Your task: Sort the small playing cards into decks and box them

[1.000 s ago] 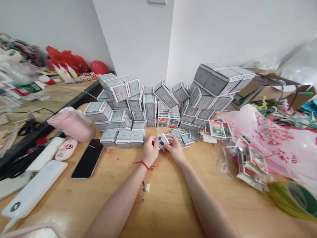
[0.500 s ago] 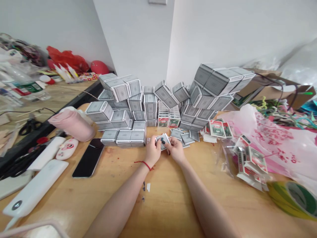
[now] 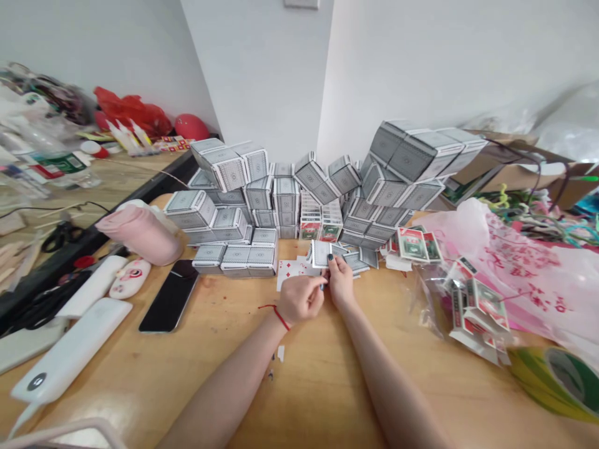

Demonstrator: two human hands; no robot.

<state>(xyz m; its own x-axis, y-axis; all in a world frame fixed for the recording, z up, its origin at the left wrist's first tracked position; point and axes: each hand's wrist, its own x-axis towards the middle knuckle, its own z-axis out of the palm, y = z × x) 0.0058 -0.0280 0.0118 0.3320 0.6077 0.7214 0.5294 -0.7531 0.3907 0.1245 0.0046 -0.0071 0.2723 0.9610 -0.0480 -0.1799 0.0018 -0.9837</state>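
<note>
My right hand [image 3: 340, 282] pinches a grey-backed playing card [image 3: 321, 254] between thumb and fingers, raised just off the table; whether it is one card or a few I cannot tell. My left hand [image 3: 300, 298] is closed with curled fingers, its fingertips close to the right hand's fingers; anything inside them is hidden. Face-up playing cards with red diamonds [image 3: 287, 270] lie just beyond the left hand. Grey-backed cards [image 3: 356, 259] are scattered behind the right hand. Two rows of red-and-green card boxes [image 3: 309, 231] stand behind the held card.
Stacks of grey patterned blocks rise at left [image 3: 250, 257] and right [image 3: 409, 156]. A phone [image 3: 169, 296] and white power bank [image 3: 70, 349] lie left. Opened card boxes [image 3: 480, 305], pink plastic bag [image 3: 528, 262] and yellow-green tape roll [image 3: 533, 374] lie right.
My left hand has let go of the cards and drawn back toward me, curled. The right hand now holds a card up alone. Face-up cards on the table are uncovered.
</note>
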